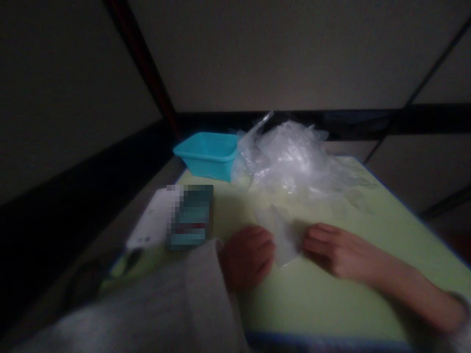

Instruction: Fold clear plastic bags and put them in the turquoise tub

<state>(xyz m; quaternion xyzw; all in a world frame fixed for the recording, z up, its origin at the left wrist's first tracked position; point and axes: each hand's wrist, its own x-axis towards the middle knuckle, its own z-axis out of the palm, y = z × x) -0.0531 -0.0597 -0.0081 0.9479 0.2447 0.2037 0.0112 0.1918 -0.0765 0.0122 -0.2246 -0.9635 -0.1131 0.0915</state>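
At the near edge of the counter (pixel 312 309), a blue border runs along a pale yellow-green top. On the near left, a light grey sleeve (pixel 154 299) reaches in across the corner and ends in a wide cuff at the wrist. From it comes the left hand (pixel 250 257), back upward and fingers curled in, low over the top. On the near right, the other forearm comes in bare, with a bit of cloth (pixel 464 333) by the elbow. Its right hand (pixel 326 247) lies with the fingers bent together and pointing left.

Between the two hands, flat on the counter, is a small clear plastic bag (pixel 285 240). The left hand is at its left edge and the right fingertips are at its right edge; blur and the curled fingers hide whether either one grips it, so I cannot tell.

To the left, beyond the sleeve, a dark blue-green box (pixel 193 215), blurred into squares, lies beside a white flat thing (pixel 154 218) at the counter's left edge. Farther back on the left stands a bright turquoise basin (pixel 208 162), upright. Just right of it, a big loose heap of clear plastic bags (pixel 294 157) spreads over the far part of the counter, shiny and crumpled. Behind everything rises a dim, pale wall (pixel 287 59) with a dark band along its lower part.
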